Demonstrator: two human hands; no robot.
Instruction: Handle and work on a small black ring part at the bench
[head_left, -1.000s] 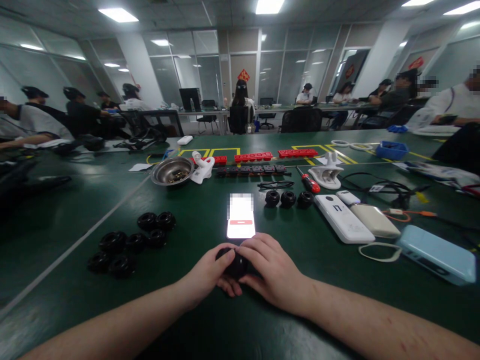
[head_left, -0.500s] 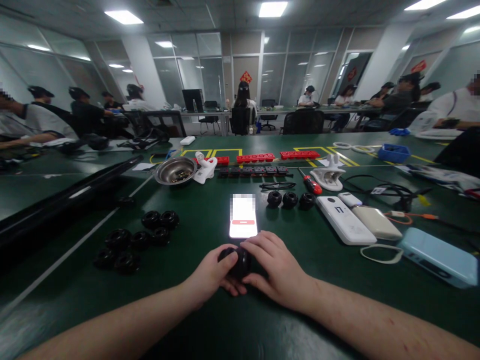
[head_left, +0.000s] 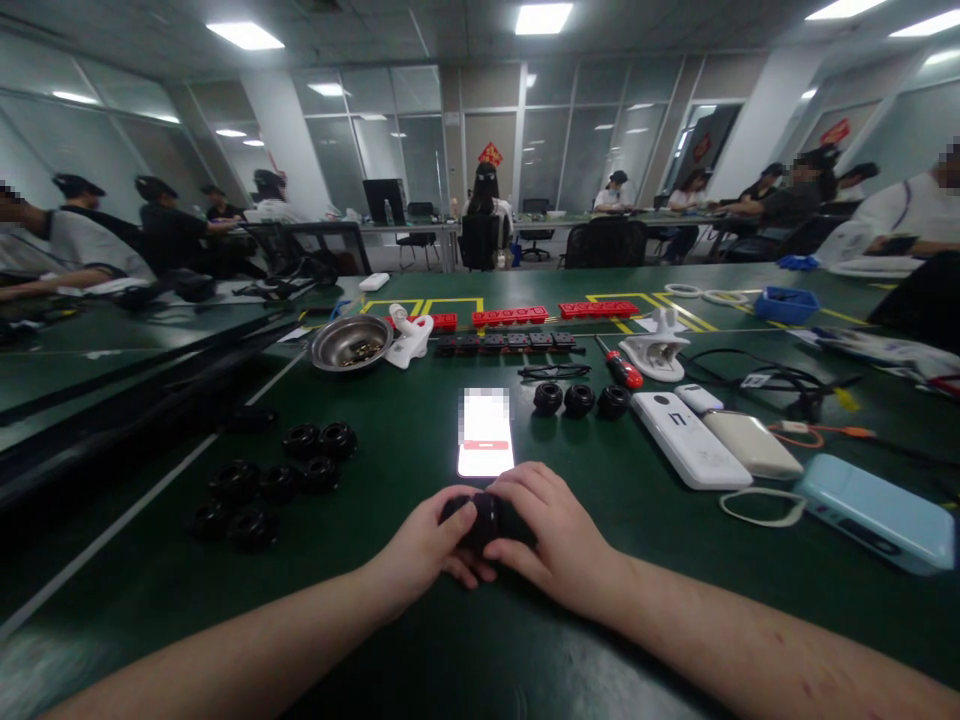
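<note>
Both my hands meet over the green table, just in front of a lit phone [head_left: 485, 445]. My left hand [head_left: 424, 540] is closed around a glossy black round part [head_left: 480, 518], thumb on top and fingertips underneath. From the other side my right hand [head_left: 555, 530] curls over the same part, with its thumb low and fingers on top. Dark material also shows inside the right hand's grip; whether it is a separate piece I cannot tell. Several similar black ring-shaped parts [head_left: 320, 475] lie to the left. Three more black round parts [head_left: 580, 400] sit in a row beyond the phone's right side.
A metal bowl [head_left: 351, 345] with small brass-coloured pieces stands back left. Behind the phone are a black strip of square units [head_left: 506, 343], red trays [head_left: 510, 316] and a screwdriver [head_left: 624, 370]. Power banks [head_left: 690, 440] and a blue case [head_left: 877, 512] lie right. A long black object [head_left: 150, 410] fills the left.
My right hand's fingers have closed further over the black part, and more dark material shows between the hands. The long black object at left looks lower and differently angled.
</note>
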